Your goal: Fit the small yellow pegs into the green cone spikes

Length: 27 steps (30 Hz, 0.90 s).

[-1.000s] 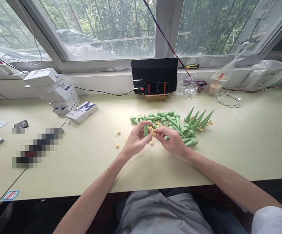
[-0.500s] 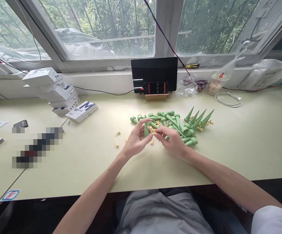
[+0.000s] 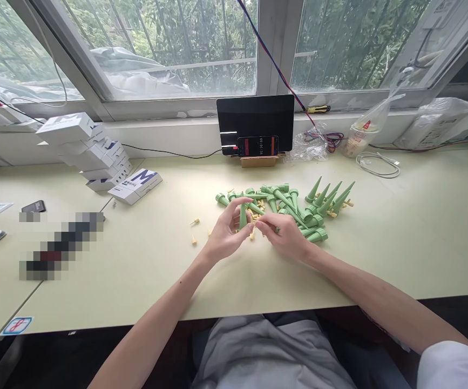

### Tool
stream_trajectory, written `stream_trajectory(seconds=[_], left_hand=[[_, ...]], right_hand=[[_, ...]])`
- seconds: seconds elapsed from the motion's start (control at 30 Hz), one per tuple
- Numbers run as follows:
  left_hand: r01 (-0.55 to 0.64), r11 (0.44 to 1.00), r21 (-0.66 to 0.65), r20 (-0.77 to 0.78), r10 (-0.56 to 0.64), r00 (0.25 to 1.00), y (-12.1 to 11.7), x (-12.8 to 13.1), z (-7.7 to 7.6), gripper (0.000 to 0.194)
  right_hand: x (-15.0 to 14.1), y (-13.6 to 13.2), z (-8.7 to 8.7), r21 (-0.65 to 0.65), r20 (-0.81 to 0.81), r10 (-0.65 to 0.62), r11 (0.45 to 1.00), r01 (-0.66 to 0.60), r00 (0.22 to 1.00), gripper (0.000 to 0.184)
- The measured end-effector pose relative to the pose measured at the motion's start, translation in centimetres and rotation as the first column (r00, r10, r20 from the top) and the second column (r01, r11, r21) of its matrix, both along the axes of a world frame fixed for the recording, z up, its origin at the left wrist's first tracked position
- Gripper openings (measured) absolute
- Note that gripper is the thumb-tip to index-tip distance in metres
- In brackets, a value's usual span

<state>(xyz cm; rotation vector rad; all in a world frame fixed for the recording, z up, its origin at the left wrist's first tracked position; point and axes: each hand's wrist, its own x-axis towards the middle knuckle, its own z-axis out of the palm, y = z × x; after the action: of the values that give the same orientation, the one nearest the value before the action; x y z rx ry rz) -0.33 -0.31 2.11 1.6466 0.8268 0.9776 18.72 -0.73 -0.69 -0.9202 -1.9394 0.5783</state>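
Observation:
My left hand (image 3: 225,232) is closed around a green plastic watering spike (image 3: 243,212), its pointed end upward. Beside it my right hand (image 3: 284,232) has thumb and forefinger pinched together at the spike's lower part. A small yellow piece seems to show at those fingertips, mostly hidden. Behind and right of my hands lies a pile of green spikes (image 3: 294,208) with small yellow nozzles among them. Several spikes (image 3: 333,197) stand upright at the pile's right, yellow pieces (image 3: 349,203) at their bases. Loose yellow nozzles (image 3: 194,240) lie left of my left hand.
A phone (image 3: 258,146) showing a timer leans on a black tablet (image 3: 256,116) at the back. White boxes (image 3: 96,154) are stacked at the left, another box (image 3: 135,185) beside them. A bagged cup (image 3: 361,138) and a coiled white cable (image 3: 379,165) lie at back right.
Both hands stay in almost the same place with the spike between them. The right fingertips have shifted very slightly.

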Motion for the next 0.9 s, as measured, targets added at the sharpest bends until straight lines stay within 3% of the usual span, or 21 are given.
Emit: stream_trajectory(seconds=[0.27,0.9], left_hand=[[0.001,1.000,-0.004,0.000,-0.001,1.000,0.00,0.01,0.01,0.045],[0.043,0.999,0.004,0.001,-0.043,0.999,-0.01,-0.02,-0.20,0.044]], right_hand=[[0.02,-0.03,-0.19,-0.005,0.006,0.014,1.000,-0.014,1.000,0.028],[-0.01,-0.07,-0.20,-0.018,0.028,-0.005,1.000,0.005,1.000,0.044]])
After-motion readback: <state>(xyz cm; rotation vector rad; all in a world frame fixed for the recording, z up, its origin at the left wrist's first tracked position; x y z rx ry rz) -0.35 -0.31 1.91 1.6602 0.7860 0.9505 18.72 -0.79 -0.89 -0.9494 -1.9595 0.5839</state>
